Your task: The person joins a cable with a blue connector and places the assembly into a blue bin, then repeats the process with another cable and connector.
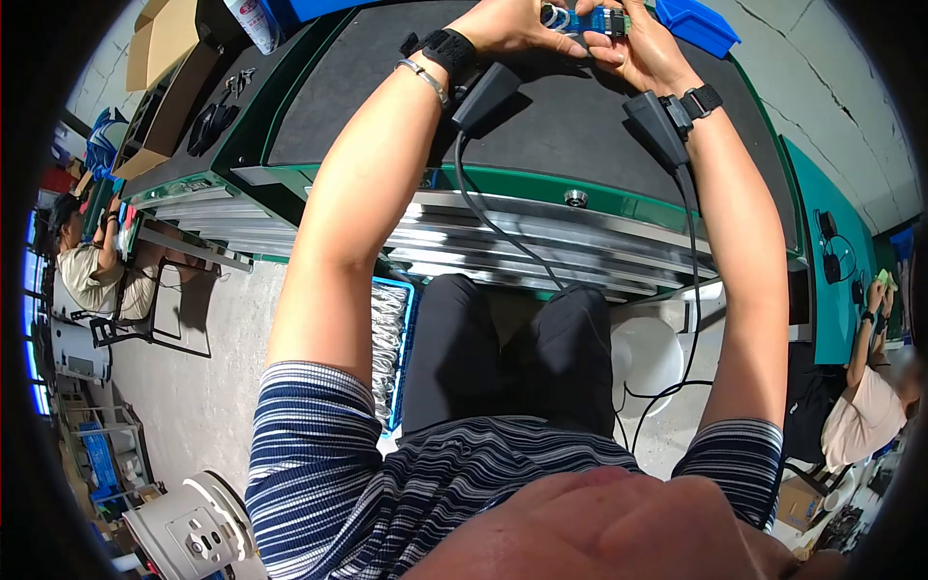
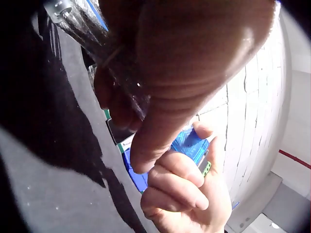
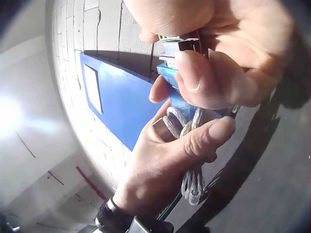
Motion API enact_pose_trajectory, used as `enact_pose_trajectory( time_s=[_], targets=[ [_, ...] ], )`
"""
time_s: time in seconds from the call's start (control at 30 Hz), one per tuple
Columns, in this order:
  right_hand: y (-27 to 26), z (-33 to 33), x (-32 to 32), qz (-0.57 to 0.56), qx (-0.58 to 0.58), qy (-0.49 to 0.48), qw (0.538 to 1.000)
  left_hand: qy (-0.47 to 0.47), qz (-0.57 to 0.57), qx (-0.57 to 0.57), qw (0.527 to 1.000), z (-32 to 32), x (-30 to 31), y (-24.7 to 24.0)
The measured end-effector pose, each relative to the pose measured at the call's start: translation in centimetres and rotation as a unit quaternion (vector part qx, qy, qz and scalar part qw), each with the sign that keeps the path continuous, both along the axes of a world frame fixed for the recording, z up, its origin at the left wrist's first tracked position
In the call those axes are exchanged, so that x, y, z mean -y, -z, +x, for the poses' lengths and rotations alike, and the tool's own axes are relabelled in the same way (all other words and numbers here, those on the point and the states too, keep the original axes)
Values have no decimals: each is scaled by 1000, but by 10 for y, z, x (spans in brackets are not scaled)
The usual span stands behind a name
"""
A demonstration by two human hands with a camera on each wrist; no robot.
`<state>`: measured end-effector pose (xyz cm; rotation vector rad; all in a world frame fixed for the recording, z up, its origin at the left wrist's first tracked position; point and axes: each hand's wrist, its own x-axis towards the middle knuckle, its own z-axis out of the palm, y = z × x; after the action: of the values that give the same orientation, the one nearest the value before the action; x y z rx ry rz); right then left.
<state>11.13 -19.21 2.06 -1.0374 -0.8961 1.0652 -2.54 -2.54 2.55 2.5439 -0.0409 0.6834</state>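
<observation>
At the top of the head view, both hands meet over the dark mat. The right hand (image 1: 650,53) pinches a connector piece (image 3: 182,47), black and silver with a green part, joined to a translucent blue piece (image 3: 180,95). Curled fingers of that hand also show beside the blue piece (image 2: 192,145) in the left wrist view. The left hand (image 3: 163,158) grips a coiled, clear-sheathed silver cable (image 3: 193,180) at the other end of the blue piece, its thumb across the loops. Part of the cable is hidden by the fingers.
A blue bin (image 1: 698,27) stands at the mat's far right edge. To the left are a spray can (image 1: 253,24), keys (image 1: 239,83) and an open cardboard box (image 1: 159,48). Below, a blue crate (image 1: 391,338) holds silver cables. Black wires run from both wrists.
</observation>
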Motion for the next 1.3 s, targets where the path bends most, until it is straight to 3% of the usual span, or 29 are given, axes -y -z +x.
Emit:
enact_pose_trajectory(
  time_s=[0.23,0.43,0.6,0.83,1.03,1.2,1.3],
  targets=[
    [2,7,0,3,40,0,999,44,-53,-35,997,4,-2,5],
    [6,5,-3,-5,34,39,999,46,11,-21,999,9,-7,10],
    [8,14,4,-29,41,-41,998,6,62,-19,998,10,-10,12],
    [18,22,-3,-6,21,-54,998,3,44,-44,998,9,-11,12],
    [15,18,0,-29,76,-34,996,19,77,-30,996,13,-16,18],
    [22,30,-3,-19,52,-90,994,-55,130,-42,989,16,-14,17],
    [17,22,-1,-51,117,-29,991,-69,106,-30,991,13,-12,16]
  ],
)
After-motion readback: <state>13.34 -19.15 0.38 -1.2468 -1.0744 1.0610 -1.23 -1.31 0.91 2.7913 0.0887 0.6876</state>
